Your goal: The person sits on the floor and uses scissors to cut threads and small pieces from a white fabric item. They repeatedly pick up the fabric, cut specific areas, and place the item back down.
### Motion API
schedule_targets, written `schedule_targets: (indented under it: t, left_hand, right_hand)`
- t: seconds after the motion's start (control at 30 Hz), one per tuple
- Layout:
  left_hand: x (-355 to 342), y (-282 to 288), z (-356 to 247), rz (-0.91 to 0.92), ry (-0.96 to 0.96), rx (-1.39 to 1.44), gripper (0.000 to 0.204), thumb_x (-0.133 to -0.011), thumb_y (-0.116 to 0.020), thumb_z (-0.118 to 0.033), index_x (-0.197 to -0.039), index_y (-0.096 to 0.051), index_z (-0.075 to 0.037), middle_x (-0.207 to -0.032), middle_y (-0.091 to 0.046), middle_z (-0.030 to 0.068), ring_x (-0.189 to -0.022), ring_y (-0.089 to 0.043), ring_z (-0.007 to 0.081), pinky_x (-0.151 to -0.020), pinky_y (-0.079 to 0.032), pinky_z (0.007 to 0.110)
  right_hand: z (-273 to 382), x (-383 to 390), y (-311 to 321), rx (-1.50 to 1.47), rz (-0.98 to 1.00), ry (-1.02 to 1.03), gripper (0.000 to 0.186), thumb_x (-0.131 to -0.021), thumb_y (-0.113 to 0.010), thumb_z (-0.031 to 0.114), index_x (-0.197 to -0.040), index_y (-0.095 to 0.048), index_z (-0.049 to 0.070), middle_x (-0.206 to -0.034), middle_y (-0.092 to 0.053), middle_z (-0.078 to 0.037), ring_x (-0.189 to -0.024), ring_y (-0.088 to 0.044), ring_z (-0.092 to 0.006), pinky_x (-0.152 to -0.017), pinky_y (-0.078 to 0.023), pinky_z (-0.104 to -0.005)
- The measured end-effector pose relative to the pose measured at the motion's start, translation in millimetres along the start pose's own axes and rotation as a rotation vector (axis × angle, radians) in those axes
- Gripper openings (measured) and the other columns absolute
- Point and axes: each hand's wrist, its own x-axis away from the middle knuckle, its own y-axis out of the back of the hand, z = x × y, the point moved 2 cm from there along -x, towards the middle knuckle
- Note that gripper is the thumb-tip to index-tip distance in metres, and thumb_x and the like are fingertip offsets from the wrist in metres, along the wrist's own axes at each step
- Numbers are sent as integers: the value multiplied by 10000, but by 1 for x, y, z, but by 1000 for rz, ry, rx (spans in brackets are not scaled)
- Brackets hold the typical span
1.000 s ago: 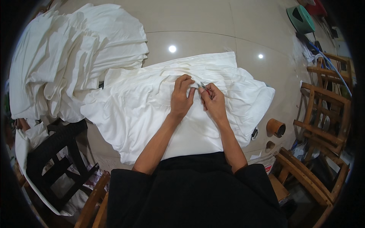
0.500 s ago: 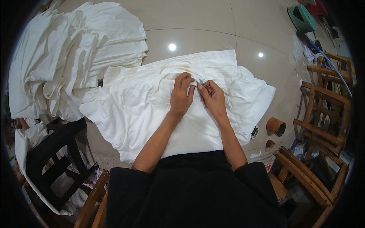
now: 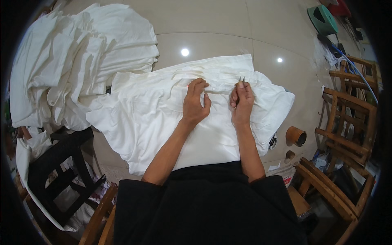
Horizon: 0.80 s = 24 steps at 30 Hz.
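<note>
A rumpled white garment (image 3: 163,134) is spread in front of me. My left hand (image 3: 196,103) is on its upper middle, with fingers bent and a fold of the fabric between thumb and fingertips. Off to the right, my right hand (image 3: 242,102) is closed around a small pair of thread snips (image 3: 242,79). Their two pointed metal tips stick out past my fingers, slightly apart, over the garment. The fingers hide the handle of the snips.
A tall pile of white cloth (image 3: 81,65) lies at the far left. Below it is a black plastic stool (image 3: 61,175). Wooden frames (image 3: 351,122), a brown cylindrical cup (image 3: 295,136) and a green stool (image 3: 322,19) are at the right on the tiled floor (image 3: 204,20).
My right hand has drawn the snips away to the right from the left hand's fingertips, and their tips now point away from me. The left hand has barely moved.
</note>
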Motion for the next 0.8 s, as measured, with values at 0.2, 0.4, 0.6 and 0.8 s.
schedule_targets:
  t: [0.2,0.4,0.6,0.8]
  left_hand:
    - [-15,-5,-7,45,234,37,280,-841,-750,-141,-1075,-656,-20,-1010,-633,106,-980,-590,282,-818,-473,389]
    - [-19,-4,-1,97,384,54,210,-841,-774,-163,-961,-723,2,-899,-648,66,-866,-592,187,-787,-476,311]
    - [-18,3,11,124,588,304,196,-839,-774,-130,-959,-735,19,-850,-709,55,-777,-611,104,-690,-479,244]
    - [-20,7,11,88,649,386,163,-865,-746,-105,-932,-733,43,-743,-697,51,-689,-592,88,-643,-469,245]
  right_hand:
    - [-11,0,-11,485,70,53,293,-998,-642,304,-907,-539,45,-661,-465,34,-629,-391,-49,-570,-355,-241]
    - [-9,-3,-10,614,132,44,377,-1011,-599,368,-897,-562,11,-662,-517,-23,-644,-453,-97,-587,-389,-278]
    - [-12,1,-10,710,276,21,423,-993,-607,403,-871,-602,-3,-673,-546,-34,-643,-461,-123,-600,-405,-298]
    - [-5,1,-13,827,293,9,436,-968,-632,422,-899,-609,-7,-680,-568,-78,-643,-489,-169,-619,-423,-320]
